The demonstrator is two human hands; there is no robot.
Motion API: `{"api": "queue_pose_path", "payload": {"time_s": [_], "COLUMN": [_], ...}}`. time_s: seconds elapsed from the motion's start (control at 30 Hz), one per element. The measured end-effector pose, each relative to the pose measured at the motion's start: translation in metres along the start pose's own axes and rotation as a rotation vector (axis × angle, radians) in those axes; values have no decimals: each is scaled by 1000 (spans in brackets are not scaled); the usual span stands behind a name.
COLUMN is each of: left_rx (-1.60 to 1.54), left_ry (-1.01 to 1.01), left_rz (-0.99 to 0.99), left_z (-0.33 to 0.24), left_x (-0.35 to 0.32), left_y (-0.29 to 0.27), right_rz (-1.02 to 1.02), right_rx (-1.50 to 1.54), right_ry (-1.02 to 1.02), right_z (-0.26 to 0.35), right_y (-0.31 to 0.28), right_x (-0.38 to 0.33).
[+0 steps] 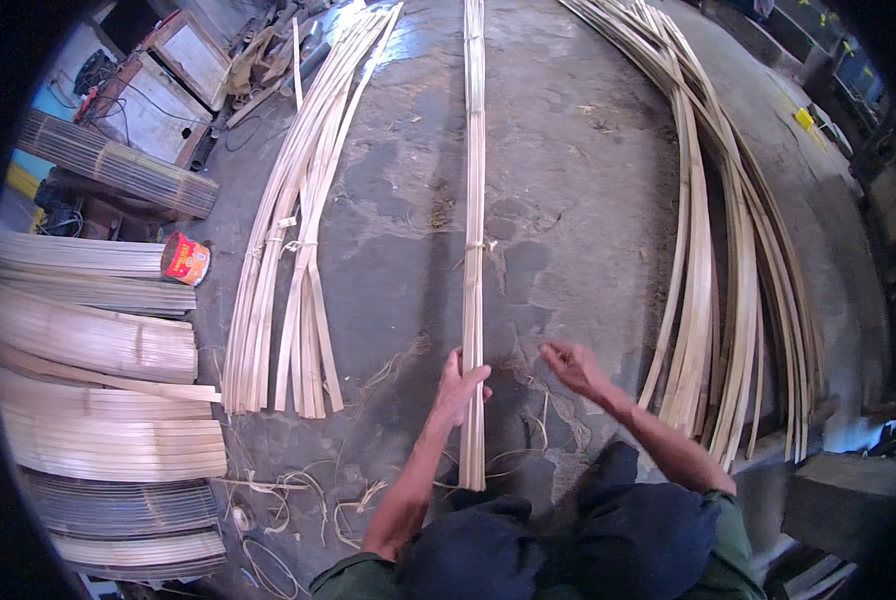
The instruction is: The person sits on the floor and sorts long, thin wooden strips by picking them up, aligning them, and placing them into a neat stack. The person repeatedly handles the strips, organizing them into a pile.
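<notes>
A long, narrow bundle of pale bamboo strips [474, 300] runs from near my knees straight away across the floor. My left hand [458, 385] is closed round it close to its near end, thumb across the top. Farther along, a thin tie [481, 246] binds the strips, its short ends sticking out. To the right of the bundle and apart from it, my right hand [573, 368] is raised with the fingers curled together. Whatever those fingers may hold is too small or hidden to make out.
Tied bamboo strips [268, 270] lie left, and a larger loose spread [703, 300] lies right. Stacked slat bundles [118, 430] line the left edge, with a red tin [185, 260] beside them. Thin tie strands [293, 500] litter the floor [578, 200] near my feet.
</notes>
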State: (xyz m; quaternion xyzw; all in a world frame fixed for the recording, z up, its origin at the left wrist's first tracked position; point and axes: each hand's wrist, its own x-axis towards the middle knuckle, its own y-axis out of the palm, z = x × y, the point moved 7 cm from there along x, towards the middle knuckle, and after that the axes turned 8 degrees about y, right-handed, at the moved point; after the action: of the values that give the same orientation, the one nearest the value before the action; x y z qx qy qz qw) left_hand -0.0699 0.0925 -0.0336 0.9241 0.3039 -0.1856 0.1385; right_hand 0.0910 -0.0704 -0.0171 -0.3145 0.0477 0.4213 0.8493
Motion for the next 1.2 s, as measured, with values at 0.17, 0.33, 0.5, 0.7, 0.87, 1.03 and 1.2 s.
{"api": "queue_pose_path", "payload": {"time_s": [0.17, 0.33, 0.5, 0.7, 0.87, 1.03, 1.2], "left_rx": [287, 371, 905, 625, 340, -2, -89], "left_ry": [32, -92, 96, -46, -32, -161, -138], "left_rz": [42, 54, 10, 136, 156, 206, 128], "left_z": [7, 8, 20, 16, 27, 35, 54], "left_x": [-62, -114, -122, -132, -126, -131, -132], "left_y": [-39, -40, -51, -41, -57, -46, -46], "right_rz": [-38, 12, -226, 71, 109, -14, -205], "right_rx": [-28, 569, 530, 466, 772, 342, 227], "right_ry": [-25, 15, -99, -29, -36, -57, -239], "right_z": [32, 55, 49, 64, 62, 53, 80], "right_y": [9, 72, 80, 63, 44, 68, 66], "right_x": [60, 82, 69, 70, 74, 56, 48]}}
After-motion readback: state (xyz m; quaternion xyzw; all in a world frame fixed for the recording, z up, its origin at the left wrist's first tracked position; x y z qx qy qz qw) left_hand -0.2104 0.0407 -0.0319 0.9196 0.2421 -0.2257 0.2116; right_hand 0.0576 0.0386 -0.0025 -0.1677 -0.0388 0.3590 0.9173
